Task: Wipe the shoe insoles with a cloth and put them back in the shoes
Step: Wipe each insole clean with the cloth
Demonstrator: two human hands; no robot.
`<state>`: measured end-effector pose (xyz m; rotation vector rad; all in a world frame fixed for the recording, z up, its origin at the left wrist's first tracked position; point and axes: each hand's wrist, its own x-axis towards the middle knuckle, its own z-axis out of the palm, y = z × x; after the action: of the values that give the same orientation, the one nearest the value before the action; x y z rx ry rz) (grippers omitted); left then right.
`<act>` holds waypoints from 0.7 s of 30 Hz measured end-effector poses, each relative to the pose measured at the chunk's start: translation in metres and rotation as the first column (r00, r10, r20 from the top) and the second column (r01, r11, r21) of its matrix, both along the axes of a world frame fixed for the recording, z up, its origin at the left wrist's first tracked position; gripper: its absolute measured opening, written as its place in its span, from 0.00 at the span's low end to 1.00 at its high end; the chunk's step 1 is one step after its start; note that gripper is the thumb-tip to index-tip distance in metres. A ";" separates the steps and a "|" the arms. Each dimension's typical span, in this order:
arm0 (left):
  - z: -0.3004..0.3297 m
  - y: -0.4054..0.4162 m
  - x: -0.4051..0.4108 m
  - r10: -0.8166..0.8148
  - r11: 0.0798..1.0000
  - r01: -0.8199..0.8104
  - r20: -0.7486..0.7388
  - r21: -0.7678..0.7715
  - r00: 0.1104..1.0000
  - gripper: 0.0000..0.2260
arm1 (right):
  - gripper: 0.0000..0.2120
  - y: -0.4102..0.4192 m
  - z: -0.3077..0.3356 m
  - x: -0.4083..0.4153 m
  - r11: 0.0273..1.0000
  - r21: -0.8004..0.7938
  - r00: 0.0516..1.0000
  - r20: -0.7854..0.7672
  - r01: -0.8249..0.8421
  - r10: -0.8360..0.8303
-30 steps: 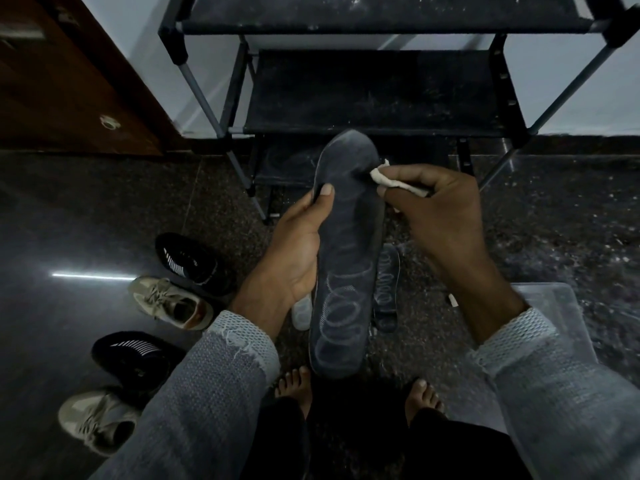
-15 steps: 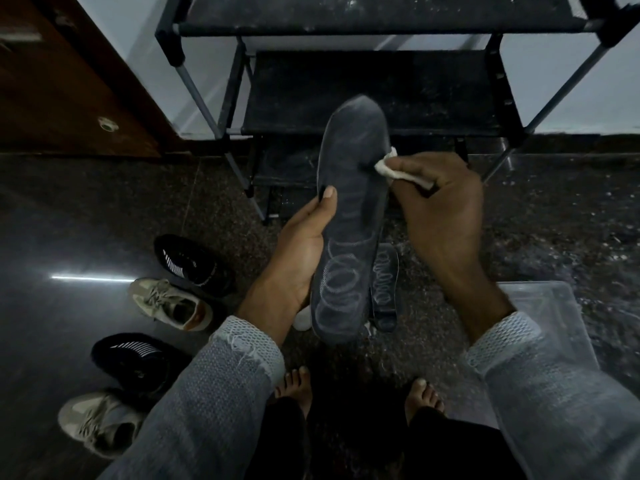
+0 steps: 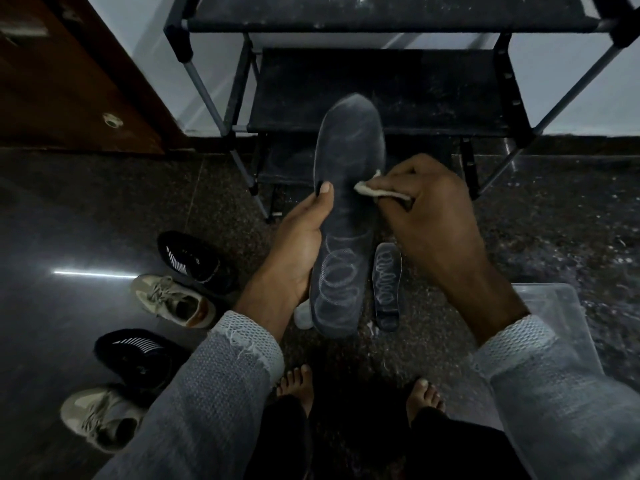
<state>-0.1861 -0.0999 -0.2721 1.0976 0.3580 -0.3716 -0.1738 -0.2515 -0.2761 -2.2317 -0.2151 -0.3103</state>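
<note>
Insole [image 3: 346,216] upright in your left hand [image 3: 301,244], thumb clamped across its face; your right hand [image 3: 433,216] pinches cloth [image 3: 372,189], pressing it against the insole's right edge.

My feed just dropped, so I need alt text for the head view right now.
The left hand holds a dark insole upright while the right hand presses a white cloth against its middle. A second insole lies on the floor beyond; four shoes sit to the left, a black shoe rack ahead.
</note>
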 end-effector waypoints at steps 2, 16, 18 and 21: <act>-0.001 -0.002 -0.001 -0.021 1.000 0.021 0.003 -0.007 1.000 0.14 | 0.08 -0.001 -0.001 0.001 0.999 0.000 0.999 0.009 0.043 -0.043; -0.003 0.003 0.003 0.028 0.999 -0.027 0.009 -0.021 1.000 0.16 | 0.09 -0.003 0.005 0.000 0.988 -0.040 0.985 -0.096 -0.149 0.145; -0.005 0.006 0.005 0.056 0.998 -0.056 0.000 -0.028 0.998 0.16 | 0.10 -0.004 0.009 -0.001 0.958 -0.061 0.950 -0.164 -0.279 0.266; -0.006 0.007 0.006 0.106 0.994 -0.107 -0.015 -0.039 0.994 0.17 | 0.09 -0.002 0.007 -0.002 0.938 -0.063 0.926 -0.197 -0.341 0.323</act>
<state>-0.1803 -0.0927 -0.2778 1.0331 0.4172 -0.2901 -0.1762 -0.2531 -0.2690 -2.2533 -0.5105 0.0929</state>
